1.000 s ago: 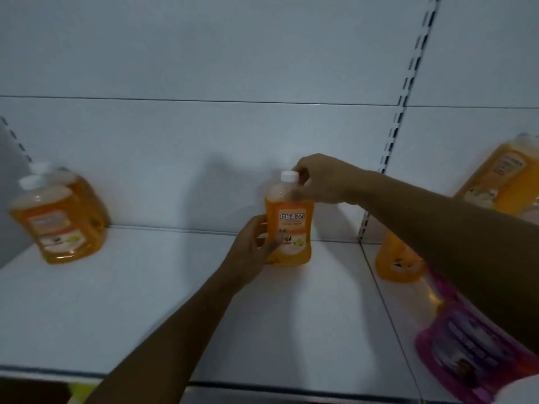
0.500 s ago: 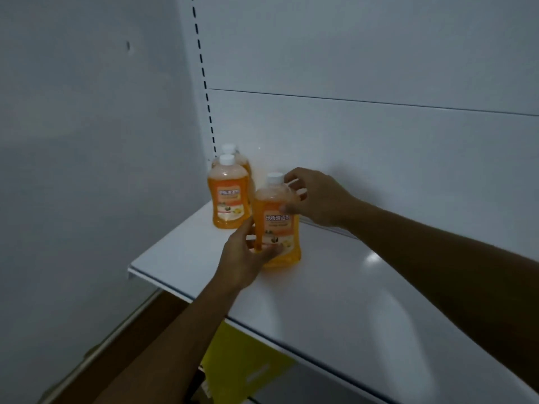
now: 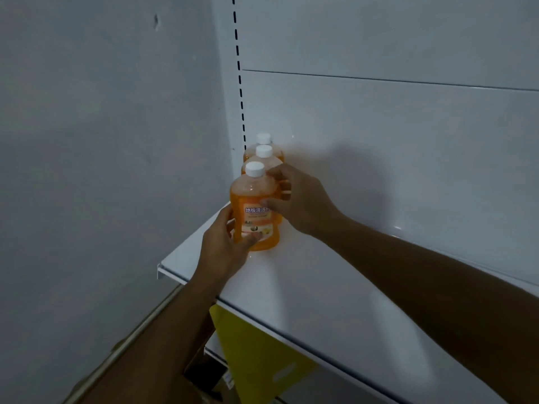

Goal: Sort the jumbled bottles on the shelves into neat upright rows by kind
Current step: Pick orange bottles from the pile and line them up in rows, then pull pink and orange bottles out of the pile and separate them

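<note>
Hands: left (image 3: 230,243), right (image 3: 294,199) both grasping front bottle (image 3: 255,205) | upright between them, on shelf (image 3: 335,293)

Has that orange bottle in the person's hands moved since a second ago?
Yes. The held orange plastic bottle with white cap has gone left along the white metal shelf, now lined up before the two matching orange bottles by the slotted upright.

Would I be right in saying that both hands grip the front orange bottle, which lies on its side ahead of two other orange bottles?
Not quite: the head view shows the front orange bottle standing upright, cap up. Both the left hand and right hand grip it, ahead of two other orange bottles.
</note>
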